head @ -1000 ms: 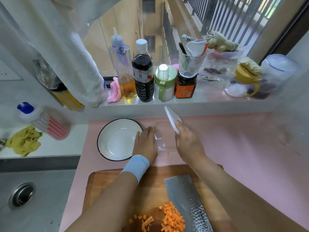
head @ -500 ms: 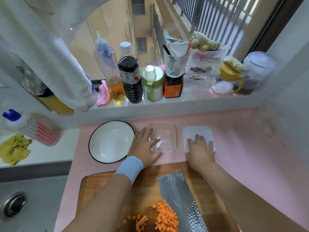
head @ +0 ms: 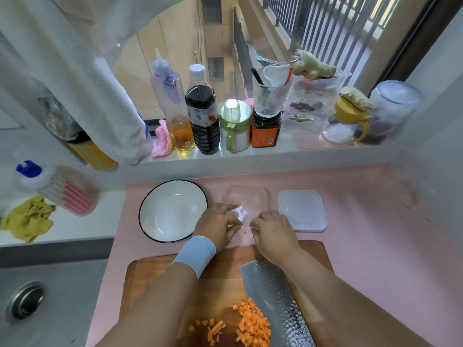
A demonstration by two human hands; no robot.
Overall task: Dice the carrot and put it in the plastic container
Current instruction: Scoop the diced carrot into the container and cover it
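A clear plastic container stands open on the pink mat beyond the cutting board. My left hand and my right hand both grip its near rim from either side. Its translucent lid lies flat on the mat just to the right. Diced carrot is piled on the wooden cutting board at the bottom, beside the cleaver blade lying flat. One stray carrot cube sits on the mat between my hands.
A white bowl with a dark rim sits left of the container. The sill behind holds bottles, jars and ginger. A steel sink is at the lower left, with a dish-soap bottle and yellow cloth above it.
My right hand took the lid off, laid it flat on the mat to the right, let go, and came back to the container's near rim. My left hand stayed on the container.
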